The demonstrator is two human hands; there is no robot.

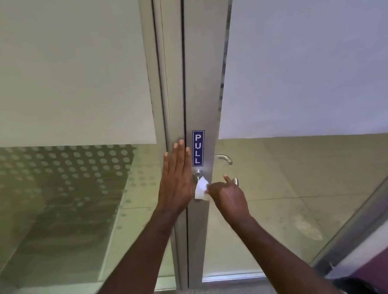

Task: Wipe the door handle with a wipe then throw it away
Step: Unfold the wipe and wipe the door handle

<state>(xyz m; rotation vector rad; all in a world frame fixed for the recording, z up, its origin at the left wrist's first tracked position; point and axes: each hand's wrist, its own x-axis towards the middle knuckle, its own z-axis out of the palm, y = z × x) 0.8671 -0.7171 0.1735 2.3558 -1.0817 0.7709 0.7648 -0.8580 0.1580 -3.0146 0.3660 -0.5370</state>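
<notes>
Against a glass door's metal frame [202,92], the left hand [177,180] is pressed flat with fingers spread, while the wipe [200,188] is pinched in the right hand [227,193] and rubbed on the handle [197,176]; wiping appears underway, its outer end seemingly next, then binning.

The light is soft, even and fairly bright, with no hard shadows. Left of the metal door frame [173,76] the frosted glass [58,65] takes a greenish-yellow cast; right of it the door glass [322,47] reads cool and bluish-violet. The frame shows faint vertical sheen but no harsh glare. The blue sign [198,148] on it is sharp enough to read. Wide-angle distortion bends and tilts straight lines away from the frame, and detail softens toward the lower corners.
</notes>
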